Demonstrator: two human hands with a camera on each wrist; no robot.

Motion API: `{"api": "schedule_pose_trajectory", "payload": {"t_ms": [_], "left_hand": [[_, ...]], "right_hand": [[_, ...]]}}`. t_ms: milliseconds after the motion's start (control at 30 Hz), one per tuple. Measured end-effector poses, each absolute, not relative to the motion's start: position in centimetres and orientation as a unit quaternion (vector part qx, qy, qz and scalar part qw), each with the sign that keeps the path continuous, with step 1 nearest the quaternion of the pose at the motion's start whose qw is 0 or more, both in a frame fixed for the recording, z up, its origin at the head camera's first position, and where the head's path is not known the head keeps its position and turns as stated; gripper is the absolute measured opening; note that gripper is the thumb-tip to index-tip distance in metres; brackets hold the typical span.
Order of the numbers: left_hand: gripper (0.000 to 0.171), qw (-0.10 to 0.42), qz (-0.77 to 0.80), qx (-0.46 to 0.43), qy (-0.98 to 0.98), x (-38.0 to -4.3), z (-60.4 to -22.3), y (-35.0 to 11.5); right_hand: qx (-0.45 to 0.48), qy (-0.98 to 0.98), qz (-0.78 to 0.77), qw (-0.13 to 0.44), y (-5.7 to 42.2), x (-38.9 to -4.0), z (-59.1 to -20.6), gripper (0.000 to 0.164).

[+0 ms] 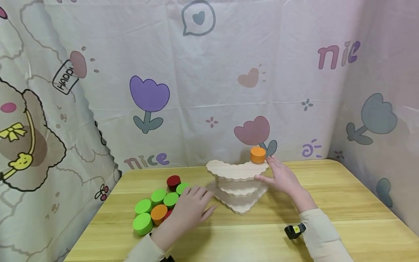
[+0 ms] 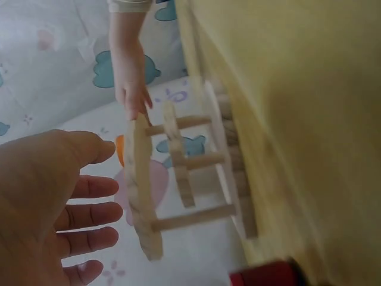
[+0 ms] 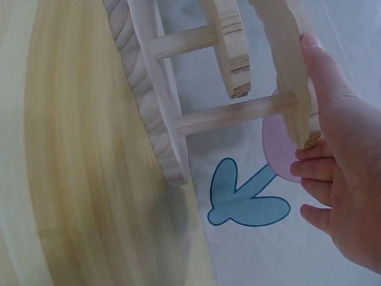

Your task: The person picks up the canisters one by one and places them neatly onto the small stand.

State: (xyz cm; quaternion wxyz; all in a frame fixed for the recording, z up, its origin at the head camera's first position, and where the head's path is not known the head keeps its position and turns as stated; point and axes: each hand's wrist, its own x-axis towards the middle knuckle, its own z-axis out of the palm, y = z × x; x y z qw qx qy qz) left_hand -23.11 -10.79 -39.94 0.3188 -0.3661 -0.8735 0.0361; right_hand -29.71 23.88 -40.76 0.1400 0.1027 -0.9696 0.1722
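Observation:
A pale wooden tiered stand (image 1: pixel 240 173) with scalloped edges and dowel posts (image 3: pixel 238 113) stands on the table. One orange round block (image 1: pixel 258 155) sits at the right end of its top tier. My right hand (image 1: pixel 284 178) grips that end, thumb on the front edge and fingers around the tip, as the right wrist view shows (image 3: pixel 351 161). Left of the stand, my left hand (image 1: pixel 193 207) hovers with fingers spread loosely and nothing in them. Beneath and beside it are green round blocks (image 1: pixel 143 223), partly hidden by the hand.
Among the green blocks lie another orange block (image 1: pixel 159 214) and a dark red block (image 1: pixel 174 182); a further red one shows partly beside the left hand. A patterned cloth (image 1: pixel 203 87) hangs behind the wooden table (image 1: pixel 343 218). A small black device (image 1: pixel 294 230) is at the right wrist.

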Motion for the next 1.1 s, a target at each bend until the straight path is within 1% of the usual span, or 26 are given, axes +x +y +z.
{"api": "schedule_pose_trajectory", "payload": {"t_ms": [200, 500, 567, 667, 800, 1000, 1100], "left_hand": [[0.032, 0.291, 0.024, -0.355, -0.888, -22.2, -40.7, -13.5], [0.04, 0.294, 0.013, -0.329, -0.897, -21.5, -42.2, -17.5], [0.043, 0.285, 0.016, -0.317, -0.904, -21.4, -42.5, -18.3], [0.046, 0.256, 0.017, -0.297, -0.92, -21.3, -42.9, -19.5], [0.048, 0.226, 0.026, -0.273, -0.935, -21.2, -43.2, -20.6], [0.052, 0.229, 0.031, -0.26, -0.938, -21.4, -43.4, -21.6], [0.055, 0.216, 0.032, -0.253, -0.943, -21.5, -43.3, -21.6]], "right_hand": [[0.102, -0.969, 0.179, 0.137, 23.9, -29.7, -40.8, 0.102], [0.102, -0.968, 0.182, 0.138, 24.0, -29.7, -40.7, 0.102], [0.103, -0.968, 0.182, 0.138, 23.9, -29.7, -40.7, 0.102], [0.102, -0.968, 0.181, 0.137, 23.8, -29.6, -40.6, 0.102], [0.101, -0.969, 0.182, 0.137, 23.8, -29.5, -40.5, 0.101], [0.1, -0.968, 0.184, 0.139, 23.8, -29.5, -40.6, 0.101], [0.099, -0.968, 0.183, 0.14, 23.8, -29.6, -40.6, 0.102]]}}
